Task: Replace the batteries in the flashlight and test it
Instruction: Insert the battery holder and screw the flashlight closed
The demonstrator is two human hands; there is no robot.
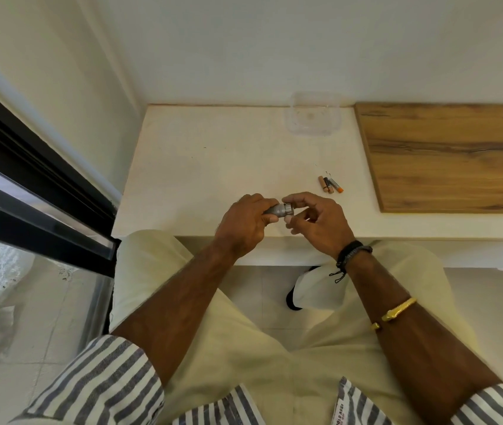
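I see the flashlight (278,209), a small grey metal cylinder, held level, left to right, above the near edge of the counter (213,154). My left hand (242,223) wraps its body and my right hand (316,220) pinches its ribbed right end. The batteries (330,184) lie bunched side by side on the counter just far-right of it: one coppery, one black, one orange-tipped.

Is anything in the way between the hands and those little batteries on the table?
Nothing visible is. The batteries lie on the white counter just past the right hand, with only counter surface between them. That hand and the left hand are both busy holding the flashlight, though.
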